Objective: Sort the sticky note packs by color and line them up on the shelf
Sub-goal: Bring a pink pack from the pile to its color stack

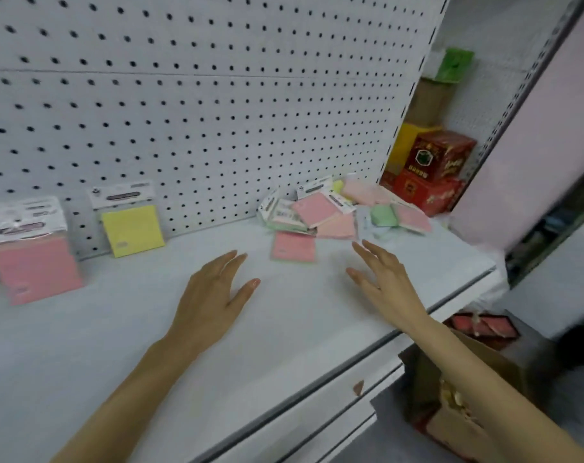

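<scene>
Shop — white pegboard [217, 95] backing, retail shelf [183, 345], boxed goods [440, 155]

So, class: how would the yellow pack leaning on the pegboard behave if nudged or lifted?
The yellow pack stands propped against the pegboard, so a nudge would probably tip it. Its small square block looks stiff and light. Its wrapper may slide easily on the smooth shelf.

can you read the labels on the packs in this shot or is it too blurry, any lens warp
Head view: too blurry, motion smear is worst on the pink pack at left, and the header print on the yellow pack is unreadable; head view's wide lens bows the pegboard rows and tilts the shelf edge; its light is soft and even, no glare.
</scene>
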